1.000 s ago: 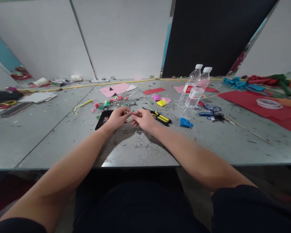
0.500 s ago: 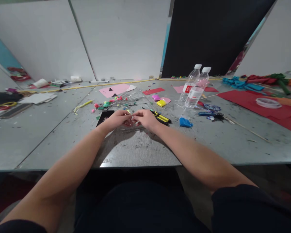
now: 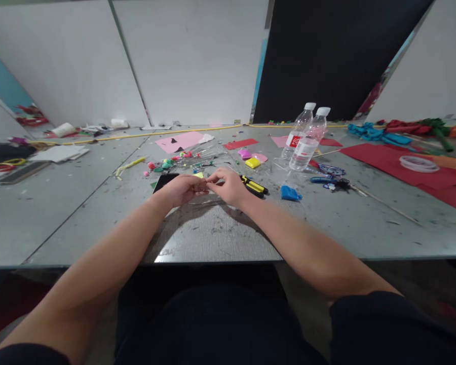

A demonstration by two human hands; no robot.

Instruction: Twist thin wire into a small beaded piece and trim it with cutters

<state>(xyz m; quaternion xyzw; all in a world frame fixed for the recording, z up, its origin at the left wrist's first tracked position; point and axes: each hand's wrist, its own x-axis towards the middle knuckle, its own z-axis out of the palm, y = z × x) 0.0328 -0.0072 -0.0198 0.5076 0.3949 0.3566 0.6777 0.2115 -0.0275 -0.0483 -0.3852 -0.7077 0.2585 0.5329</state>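
Hands lifted slightly, left hand (image 3: pixel 182 188) and right hand (image 3: pixel 230 186) fingers pinched together, held item indiscernible

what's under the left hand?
A black phone lies flat on the grey table, partly hidden under the left hand. What the fingertips pinch is too small to tell.

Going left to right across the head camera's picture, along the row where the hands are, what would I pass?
Black phone → left hand → right hand → yellow-and-black tool → blue lump → blue keys.
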